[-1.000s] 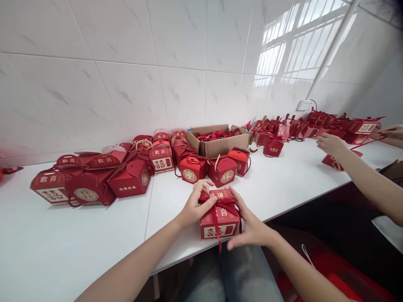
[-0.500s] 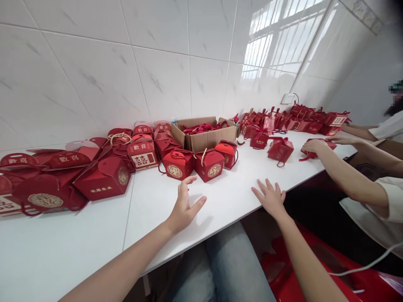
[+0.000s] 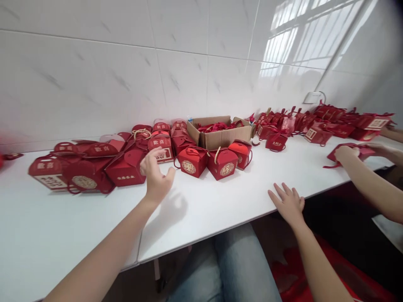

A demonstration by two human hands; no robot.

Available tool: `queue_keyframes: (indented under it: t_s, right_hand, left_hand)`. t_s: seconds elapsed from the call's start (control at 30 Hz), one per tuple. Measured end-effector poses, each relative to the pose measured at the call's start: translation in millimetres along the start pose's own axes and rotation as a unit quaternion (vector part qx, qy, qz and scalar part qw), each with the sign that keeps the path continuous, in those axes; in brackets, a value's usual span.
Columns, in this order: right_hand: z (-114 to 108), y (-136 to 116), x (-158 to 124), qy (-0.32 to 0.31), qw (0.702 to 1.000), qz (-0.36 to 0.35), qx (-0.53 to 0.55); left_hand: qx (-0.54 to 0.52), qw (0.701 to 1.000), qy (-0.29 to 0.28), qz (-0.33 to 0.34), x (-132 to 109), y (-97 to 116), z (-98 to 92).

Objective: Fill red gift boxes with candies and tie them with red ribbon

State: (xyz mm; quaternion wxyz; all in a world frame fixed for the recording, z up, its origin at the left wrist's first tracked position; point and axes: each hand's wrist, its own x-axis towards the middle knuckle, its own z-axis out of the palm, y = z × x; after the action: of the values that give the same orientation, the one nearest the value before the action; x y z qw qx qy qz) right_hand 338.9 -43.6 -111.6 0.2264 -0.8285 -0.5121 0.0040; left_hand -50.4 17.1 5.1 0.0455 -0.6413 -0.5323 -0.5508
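Observation:
My left hand (image 3: pixel 155 174) hovers above the white table (image 3: pixel 78 226), fingers spread and holding nothing, just in front of a red gift box (image 3: pixel 126 169) and a taller red box with gold characters (image 3: pixel 162 147). My right hand (image 3: pixel 288 203) lies flat and open on the table's front edge, touching no box. Two red boxes with round gold emblems (image 3: pixel 192 161) (image 3: pixel 223 163) stand between my hands, further back.
A cardboard box (image 3: pixel 222 135) with red ribbons stands by the tiled wall. More red boxes pile at the far left (image 3: pixel 50 174) and far right (image 3: pixel 317 134). Another person's hand (image 3: pixel 344 154) holds a flat red piece at the right. My jeans show below the edge.
One second ago both hands held a ribboned red box; it left them by half a second ago. Since then my left hand has lifted toward the left boxes and my right stays flat.

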Motion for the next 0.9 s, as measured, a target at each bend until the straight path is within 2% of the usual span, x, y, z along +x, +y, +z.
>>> queue_keyframes:
  t_s: [0.07,0.1,0.17,0.23,0.3,0.37,0.4,0.43,0.53,0.6,0.67,0.77,0.83,0.9]
  right_hand:
    - [1,2,1,0.0,1.0,-0.001,-0.003]
    - [1,3,3,-0.004,1.0,0.0,-0.004]
    - [1,4,5,-0.015,1.0,0.008,-0.008]
    - [0,-1,8,-0.021,1.0,0.021,-0.01]
    - [-1,-12,7,-0.026,0.999,-0.003,0.023]
    - [-2,-31,4,-0.036,0.991,-0.079,0.106]
    - [-2,-42,2,-0.046,0.979,-0.124,0.156]
    - [-2,-55,0,-0.061,0.966,-0.158,0.195]
    - [-1,-94,-1,-0.123,0.944,-0.193,0.238]
    - [-1,-117,2,-0.132,0.939,-0.199,0.25]
    - [0,-135,7,-0.12,0.936,-0.199,0.265]
    - [2,-155,14,-0.096,0.937,-0.198,0.272]
    - [4,-164,17,-0.085,0.939,-0.194,0.272]
    - [7,-169,20,-0.082,0.938,-0.191,0.279]
  left_hand:
    - [0.055,0.994,-0.018,-0.088,10,-26,-10.3]
    - [0.086,0.991,-0.029,-0.103,11,-39,-14.4]
    - [0.121,0.988,-0.04,-0.093,7,-59,-19.9]
    - [0.126,0.989,-0.049,-0.059,-4,-67,-20.4]
    - [0.113,0.99,-0.079,0.007,-17,-63,-14.7]
    - [0.088,0.975,-0.151,0.135,-27,-52,-2.5]
    - [0.078,0.97,-0.167,0.161,-29,-45,5.9]
    - [0.07,0.971,-0.166,0.157,-29,-38,15.5]
    - [0.05,0.988,-0.143,0.041,-17,-23,47.6]
    - [0.034,0.987,-0.158,-0.008,-8,-18,66.3]
    - [0.011,0.985,-0.174,-0.016,-3,-16,78.0]
    - [0.014,0.987,-0.163,-0.007,-3,-14,77.7]
    - [0.065,0.985,-0.161,0.0,-4,-13,66.5]
    - [0.129,0.975,-0.182,0.016,-3,-15,49.6]
